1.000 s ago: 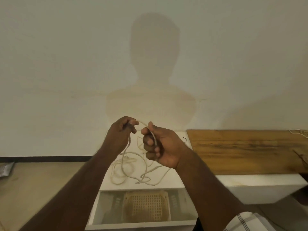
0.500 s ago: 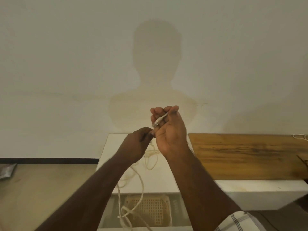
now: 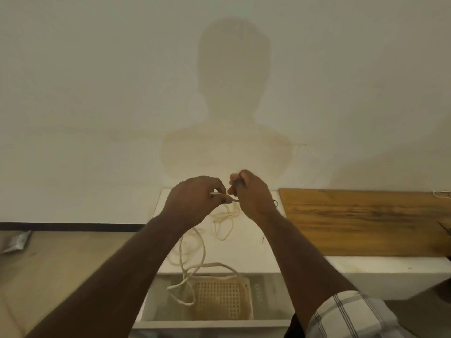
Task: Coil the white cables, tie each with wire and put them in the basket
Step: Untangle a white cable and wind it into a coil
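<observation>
A long white cable (image 3: 204,254) hangs in loose loops from both hands, over the white bench top (image 3: 246,254) and down past its front edge. My left hand (image 3: 195,201) pinches the cable near one end, fingers closed. Close beside it, my right hand (image 3: 251,193) is closed on the same cable, its fingertips almost touching the left hand's. Below the bench edge, a beige perforated basket (image 3: 222,300) sits in a white open compartment (image 3: 214,324). The cable's lowest loop dangles in front of the basket's left side. A thin dark piece of wire (image 3: 275,203) shows by my right wrist.
A wooden board (image 3: 366,223) covers the bench to the right. Another white cable end (image 3: 441,193) lies at its far right corner. A plain wall rises right behind the bench. The tiled floor on the left holds a silvery packet (image 3: 14,241).
My right hand has come down from its raised position to the level of my left hand. More cable now hangs past the bench edge in front of the basket.
</observation>
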